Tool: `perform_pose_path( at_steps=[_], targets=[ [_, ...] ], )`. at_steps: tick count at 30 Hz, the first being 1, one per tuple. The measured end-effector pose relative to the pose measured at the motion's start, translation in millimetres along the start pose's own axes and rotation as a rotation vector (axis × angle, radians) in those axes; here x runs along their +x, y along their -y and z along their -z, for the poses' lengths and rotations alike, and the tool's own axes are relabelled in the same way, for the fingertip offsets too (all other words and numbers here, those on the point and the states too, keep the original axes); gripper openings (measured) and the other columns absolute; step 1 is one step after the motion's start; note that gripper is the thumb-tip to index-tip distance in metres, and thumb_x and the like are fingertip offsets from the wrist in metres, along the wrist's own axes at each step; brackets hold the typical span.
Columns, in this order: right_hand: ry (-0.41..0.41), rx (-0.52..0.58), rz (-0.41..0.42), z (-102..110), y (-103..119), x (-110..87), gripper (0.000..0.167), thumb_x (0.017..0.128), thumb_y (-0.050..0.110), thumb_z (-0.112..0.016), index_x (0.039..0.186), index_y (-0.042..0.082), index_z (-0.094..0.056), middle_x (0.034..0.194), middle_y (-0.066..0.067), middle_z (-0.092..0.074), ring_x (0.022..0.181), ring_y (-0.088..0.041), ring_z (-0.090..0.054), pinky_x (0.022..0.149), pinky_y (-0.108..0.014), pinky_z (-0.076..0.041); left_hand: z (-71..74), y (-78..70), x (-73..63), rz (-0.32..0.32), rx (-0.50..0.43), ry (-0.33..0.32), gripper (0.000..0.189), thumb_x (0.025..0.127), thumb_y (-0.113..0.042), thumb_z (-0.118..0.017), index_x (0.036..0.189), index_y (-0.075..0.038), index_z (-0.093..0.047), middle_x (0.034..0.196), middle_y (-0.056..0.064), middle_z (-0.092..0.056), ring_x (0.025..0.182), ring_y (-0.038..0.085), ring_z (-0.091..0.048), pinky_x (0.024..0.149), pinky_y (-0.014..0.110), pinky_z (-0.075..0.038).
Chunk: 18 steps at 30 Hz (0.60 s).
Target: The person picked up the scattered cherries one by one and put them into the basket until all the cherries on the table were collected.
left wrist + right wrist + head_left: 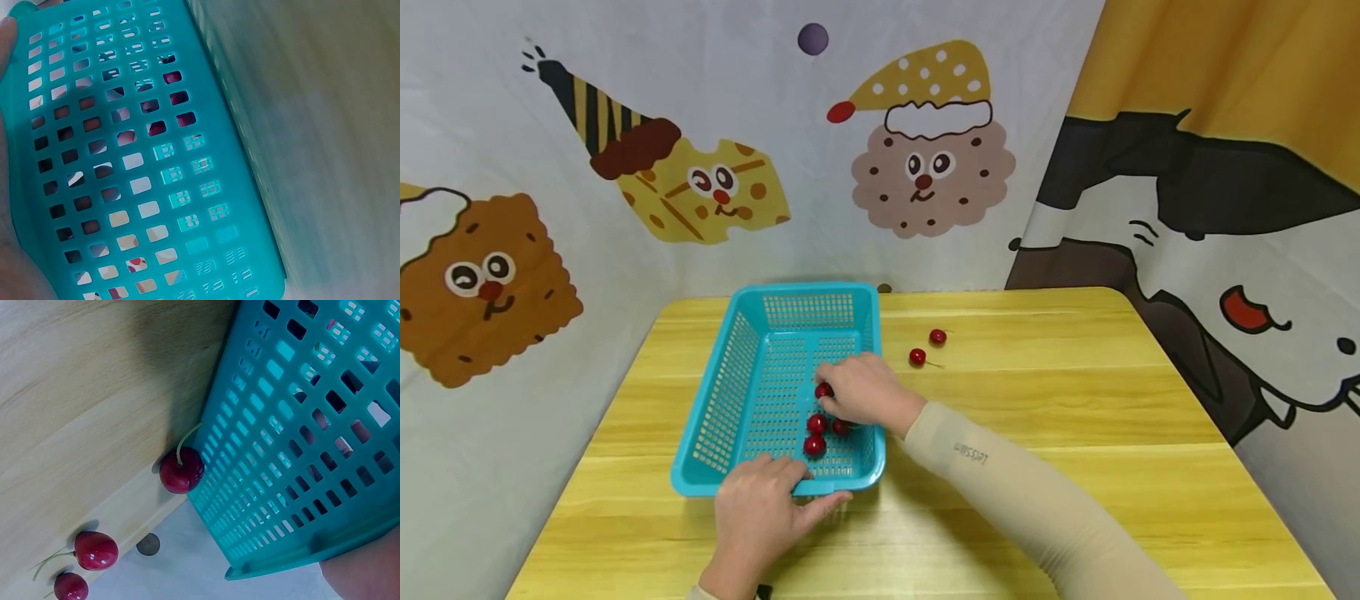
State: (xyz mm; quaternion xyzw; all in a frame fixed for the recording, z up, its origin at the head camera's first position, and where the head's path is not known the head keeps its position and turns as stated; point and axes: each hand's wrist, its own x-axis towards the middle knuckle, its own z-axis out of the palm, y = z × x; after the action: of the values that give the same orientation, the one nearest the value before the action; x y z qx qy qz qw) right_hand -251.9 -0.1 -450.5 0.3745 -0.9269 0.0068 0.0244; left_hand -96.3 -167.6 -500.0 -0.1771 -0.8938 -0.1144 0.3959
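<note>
A light-blue plastic basket with slotted walls stands on the table. My left hand grips its near rim, fingers over the edge and thumb along the outside. Reaching over the basket's right side, my right hand pinches a dark red cherry between thumb and fingers. Just below it, more cherries lie on the basket floor, one partly under the hand. Through the wall slots in the left wrist view, bits of red cherry show.
Two stemmed cherries lie on the wooden table right of the basket. In the right wrist view another cherry sits close against the basket's outer wall. Behind the table hangs a cartoon-print cloth.
</note>
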Motion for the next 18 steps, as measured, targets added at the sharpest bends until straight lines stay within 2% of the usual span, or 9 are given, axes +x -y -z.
perform_pose_path(
  at_steps=[13, 18],
  targets=[
    [0.03, -0.001, -0.018, 5.3, 2.5, -0.8, 0.033, 0.102, 0.047, -0.068, 0.126, 0.025, -0.072, 0.083, 0.008, -0.074, 0.072, -0.011, -0.062, 0.08, -0.034, -0.058, -0.5, 0.8, 0.4, -0.002, -0.001, -0.013, 0.074, 0.087, -0.09, -0.054, 0.064, -0.021, -0.064, 0.056, -0.008, -0.061, 0.049, 0.013, -0.05, 0.047, 0.027, -0.038],
    [0.046, -0.009, -0.018, 3.8, 2.4, 0.2, 0.034, 0.102, 0.049, -0.068, 0.127, 0.026, -0.073, 0.093, 0.007, -0.079, 0.082, -0.011, -0.07, 0.086, -0.035, -0.059, -0.4, 1.2, 0.5, -0.005, 0.002, -0.013, 0.074, 0.086, -0.09, -0.055, 0.064, -0.02, -0.065, 0.056, -0.008, -0.061, 0.049, 0.014, -0.05, 0.047, 0.028, -0.038]
  ],
)
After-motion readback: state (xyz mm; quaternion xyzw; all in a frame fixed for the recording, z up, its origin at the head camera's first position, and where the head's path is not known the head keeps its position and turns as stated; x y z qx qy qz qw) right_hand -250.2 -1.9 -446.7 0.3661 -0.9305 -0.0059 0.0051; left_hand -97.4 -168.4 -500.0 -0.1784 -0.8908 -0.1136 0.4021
